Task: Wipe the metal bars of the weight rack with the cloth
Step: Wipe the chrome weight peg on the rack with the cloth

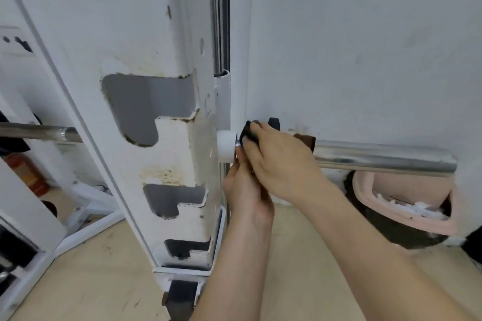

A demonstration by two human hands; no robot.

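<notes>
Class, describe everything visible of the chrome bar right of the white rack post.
The bar is a shiny, round chrome tube, lying level. It juts rightward from a white collar on the post and ends free with a rounded tip. A dark cloth wraps its inner end, gripped by the right hand from above; the left hand holds it beneath.

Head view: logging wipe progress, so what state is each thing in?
cloth: dark, bunched round the bar at its inner end.
right hand: grips the cloth from above.
left hand: holds the cloth from beneath.
bar: horizontal, shiny, bare rightward.
upright: paint chipped, rusty at notches.
</notes>
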